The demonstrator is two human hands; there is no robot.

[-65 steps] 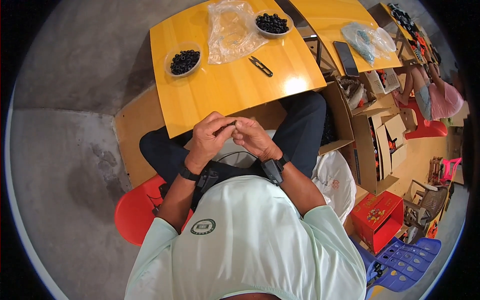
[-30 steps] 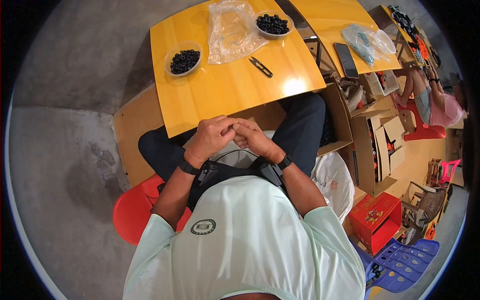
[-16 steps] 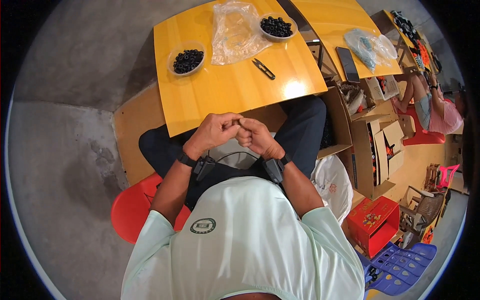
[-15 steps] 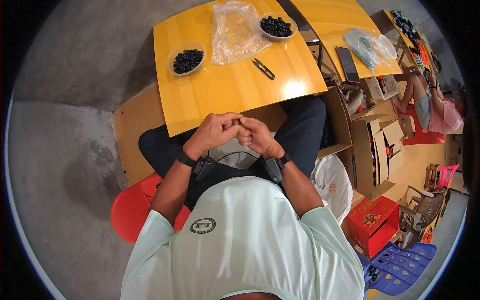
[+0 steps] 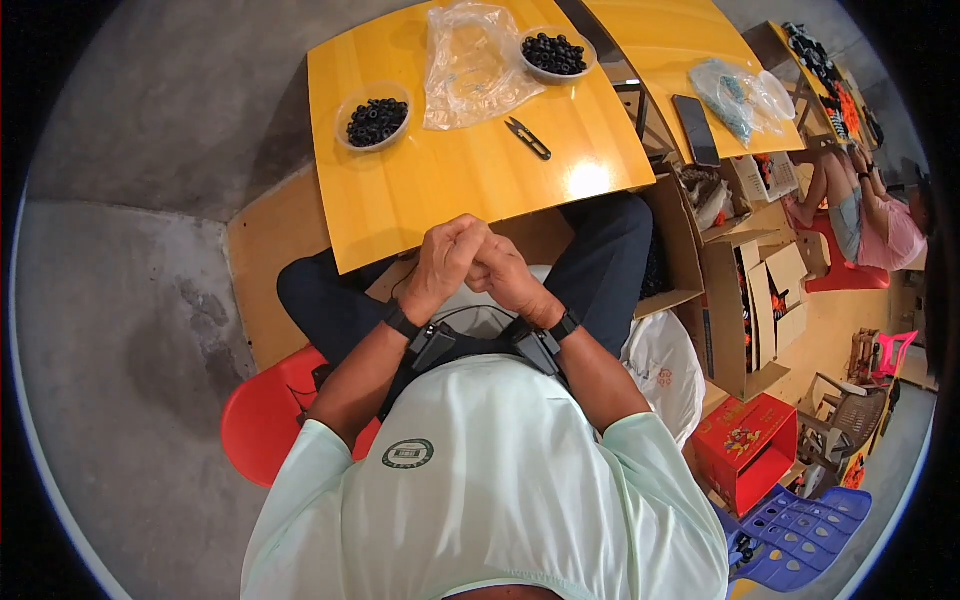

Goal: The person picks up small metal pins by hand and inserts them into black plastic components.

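My left hand (image 5: 444, 262) and my right hand (image 5: 505, 272) meet above my lap, just off the near edge of the yellow table (image 5: 450, 190). Both are closed, fingers curled and pressed against each other. Whatever they may hold is hidden by the fingers. On the table lie black thread snips (image 5: 528, 139). A clear plastic bag (image 5: 470, 70) is spread flat between two round tubs, the left tub (image 5: 345, 124) and the right tub (image 5: 590, 58), which hold small black ring-shaped pieces.
A second yellow table carries a phone (image 5: 696, 130) and a bag of teal pieces (image 5: 738, 100). Cardboard boxes (image 5: 745, 310), a white bag (image 5: 664, 365) and a red box (image 5: 742, 440) stand to my right. Another person (image 5: 885, 225) sits at far right.
My left hand has turned and shifted a little to the right over my right hand. The wrists have drawn closer together. The seated person's arms have moved slightly.
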